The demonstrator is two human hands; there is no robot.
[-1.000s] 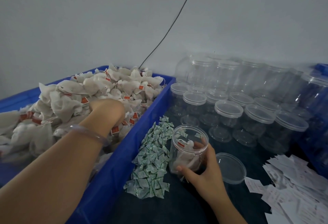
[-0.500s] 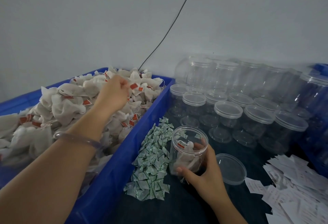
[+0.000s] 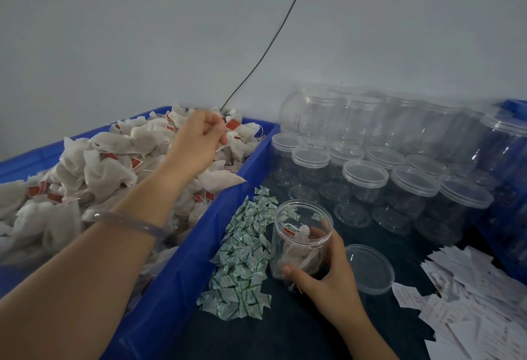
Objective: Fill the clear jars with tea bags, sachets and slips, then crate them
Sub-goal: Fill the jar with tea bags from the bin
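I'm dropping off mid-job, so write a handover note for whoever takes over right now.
Left hand pinches a tea bag over the heaped blue bin.
Right hand grips the open jar, upright on the table, a few tea bags inside.
Its lid lies just right; green sachets left of it, slips far right. Lidded empty jars wait behind.
Left: more tea bags, sachet, slip, lid, then crating.

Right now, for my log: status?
Left hand pinching a tea bag over the bin. Right hand gripping the open jar, partly filled. Jar mouth unblocked.
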